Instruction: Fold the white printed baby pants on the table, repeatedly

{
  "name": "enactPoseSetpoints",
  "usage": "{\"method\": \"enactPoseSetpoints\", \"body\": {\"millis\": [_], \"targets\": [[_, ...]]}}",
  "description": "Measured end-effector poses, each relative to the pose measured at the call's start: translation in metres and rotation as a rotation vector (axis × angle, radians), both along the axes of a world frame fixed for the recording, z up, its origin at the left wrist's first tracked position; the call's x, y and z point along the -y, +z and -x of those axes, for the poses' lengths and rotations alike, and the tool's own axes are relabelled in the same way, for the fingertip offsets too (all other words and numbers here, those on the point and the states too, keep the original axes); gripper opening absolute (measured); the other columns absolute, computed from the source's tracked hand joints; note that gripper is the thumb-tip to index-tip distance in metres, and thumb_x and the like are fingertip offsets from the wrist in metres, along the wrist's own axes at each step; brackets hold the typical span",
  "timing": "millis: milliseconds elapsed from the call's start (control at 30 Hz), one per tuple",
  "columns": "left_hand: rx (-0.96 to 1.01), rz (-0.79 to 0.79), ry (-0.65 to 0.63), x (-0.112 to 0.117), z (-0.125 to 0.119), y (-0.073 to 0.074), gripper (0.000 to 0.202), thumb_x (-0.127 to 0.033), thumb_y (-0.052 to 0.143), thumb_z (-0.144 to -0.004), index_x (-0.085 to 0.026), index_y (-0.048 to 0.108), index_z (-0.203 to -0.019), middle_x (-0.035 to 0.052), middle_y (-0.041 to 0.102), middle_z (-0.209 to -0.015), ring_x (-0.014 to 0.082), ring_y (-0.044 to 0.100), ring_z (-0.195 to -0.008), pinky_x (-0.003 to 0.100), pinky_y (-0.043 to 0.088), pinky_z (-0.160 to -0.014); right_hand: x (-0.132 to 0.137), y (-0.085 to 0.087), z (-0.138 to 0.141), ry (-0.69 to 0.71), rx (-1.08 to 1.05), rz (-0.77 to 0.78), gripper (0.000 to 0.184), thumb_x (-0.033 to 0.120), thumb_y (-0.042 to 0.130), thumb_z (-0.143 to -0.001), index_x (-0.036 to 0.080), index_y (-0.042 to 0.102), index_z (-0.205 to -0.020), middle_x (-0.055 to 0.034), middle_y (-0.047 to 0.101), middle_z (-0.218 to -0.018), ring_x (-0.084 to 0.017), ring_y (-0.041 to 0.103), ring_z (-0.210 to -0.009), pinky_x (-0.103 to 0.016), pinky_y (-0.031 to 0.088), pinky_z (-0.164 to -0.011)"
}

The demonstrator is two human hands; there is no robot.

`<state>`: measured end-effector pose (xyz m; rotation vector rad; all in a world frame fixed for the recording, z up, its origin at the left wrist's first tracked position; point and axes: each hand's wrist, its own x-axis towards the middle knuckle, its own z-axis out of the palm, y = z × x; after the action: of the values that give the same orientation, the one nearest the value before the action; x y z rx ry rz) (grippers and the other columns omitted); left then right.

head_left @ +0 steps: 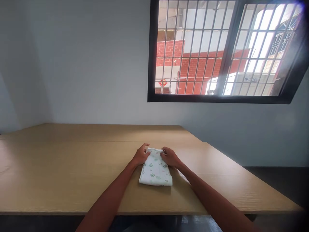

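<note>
A folded white cloth (155, 170) with small green printed motifs lies on the wooden table (72, 167) in front of me. My left hand (141, 155) rests on its far left corner, fingers curled and pinching the edge. My right hand (170, 157) sits on the far right corner, fingers bent and gripping the cloth's top edge. Both forearms reach in from the near table edge. The near end of the cloth is a rounded fold, lying flat.
The table runs wide to the left and right, its near edge (145, 213) close to me. A grey wall stands behind it, with a barred black-framed window (217, 51) at the upper right. Dark floor shows at the right.
</note>
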<state>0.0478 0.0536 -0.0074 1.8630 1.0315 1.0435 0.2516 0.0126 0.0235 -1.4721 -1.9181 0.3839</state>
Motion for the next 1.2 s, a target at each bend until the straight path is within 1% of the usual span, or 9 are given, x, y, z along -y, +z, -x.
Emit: {"method": "enactPoseSetpoints", "body": {"millis": [100,300,467,600,800,900,967,1067,1200], "targets": [[-0.037,-0.036,0.026,0.002,0.002,0.001,0.039,-0.021,0.053,-0.085,-0.019,0.050,-0.124,-0.0022,0.055,-0.075,0.0120,0.050,-0.065,0.023,0.041,-0.065,0.000,-0.002,0.001,-0.009,0.021,-0.038,0.009,0.014,0.052,-0.079,0.017,0.058,-0.083,-0.0039,0.064,-0.079,-0.018,0.056,-0.073,-0.027,0.040,-0.066],[-0.217,-0.212,-0.066,0.010,0.011,0.013,0.014,-0.026,0.052,-0.086,-0.022,0.057,-0.098,-0.0050,0.051,-0.071,0.0122,0.046,-0.066,0.021,0.037,-0.062,0.006,-0.007,0.005,0.107,0.025,-0.086,0.016,0.029,0.048,-0.089,0.022,0.059,-0.098,0.0008,0.062,-0.080,-0.016,0.056,-0.070,-0.026,0.042,-0.064],[-0.288,-0.166,-0.070,0.008,0.023,0.013,0.010,-0.029,0.053,-0.085,-0.021,0.050,-0.091,-0.0078,0.048,-0.059,0.0110,0.045,-0.051,0.020,0.032,-0.050,0.010,-0.007,0.004,0.172,0.038,-0.091,0.014,0.026,0.045,-0.089,0.022,0.057,-0.094,0.0031,0.056,-0.072,-0.015,0.052,-0.065,-0.026,0.039,-0.059],[-0.337,-0.159,-0.075,0.006,0.027,0.012,0.012,-0.033,0.045,-0.090,-0.022,0.049,-0.090,-0.0084,0.047,-0.053,0.0113,0.042,-0.043,0.021,0.030,-0.046,0.009,-0.004,0.001,0.206,0.048,-0.070,0.012,0.021,0.047,-0.086,0.022,0.057,-0.092,0.0014,0.060,-0.079,-0.016,0.055,-0.072,-0.026,0.042,-0.065],[-0.320,-0.332,0.088,0.006,0.008,0.015,0.005,-0.024,0.050,-0.087,-0.021,0.053,-0.089,-0.0007,0.056,-0.079,0.0167,0.053,-0.074,0.027,0.041,-0.069,0.010,0.002,0.000,0.208,0.060,-0.019,0.023,0.012,0.045,-0.084,0.021,0.060,-0.098,-0.0025,0.066,-0.094,-0.017,0.059,-0.084,-0.028,0.045,-0.072],[-0.291,-0.410,0.132,0.011,0.000,0.019,0.025,-0.012,0.042,-0.087,-0.023,0.054,-0.106,0.0034,0.057,-0.102,0.0174,0.056,-0.090,0.029,0.044,-0.080,0.010,0.001,0.001,0.161,0.070,-0.001,0.025,0.009,0.048,-0.080,0.020,0.061,-0.099,-0.0027,0.067,-0.092,-0.017,0.059,-0.081,-0.027,0.045,-0.071],[-0.273,-0.487,0.140,0.016,-0.002,0.022,0.033,-0.006,0.038,-0.086,-0.022,0.055,-0.109,0.0049,0.057,-0.109,0.0176,0.057,-0.097,0.030,0.045,-0.086,0.010,0.000,0.002,0.108,0.080,0.010,0.023,0.012,0.050,-0.081,0.019,0.062,-0.100,-0.0029,0.067,-0.087,-0.017,0.059,-0.076,-0.027,0.044,-0.067],[-0.305,-0.570,0.033,0.025,-0.004,0.021,0.027,-0.012,0.045,-0.086,-0.021,0.059,-0.107,0.0059,0.059,-0.112,0.0206,0.055,-0.107,0.034,0.043,-0.097,0.012,-0.003,0.005,0.032,0.091,0.003,0.019,0.019,0.053,-0.084,0.018,0.062,-0.101,-0.0063,0.067,-0.088,-0.021,0.060,-0.079,-0.030,0.044,-0.071],[-0.439,-0.439,-0.143,0.029,-0.008,0.013,0.042,-0.032,0.052,-0.090,-0.021,0.050,-0.131,0.0093,0.054,-0.133,0.0262,0.047,-0.125,0.042,0.035,-0.107,0.016,-0.002,0.007,0.078,0.083,0.010,0.021,0.025,0.058,-0.084,0.017,0.064,-0.103,-0.0106,0.067,-0.106,-0.026,0.060,-0.101,-0.034,0.044,-0.085]]}}
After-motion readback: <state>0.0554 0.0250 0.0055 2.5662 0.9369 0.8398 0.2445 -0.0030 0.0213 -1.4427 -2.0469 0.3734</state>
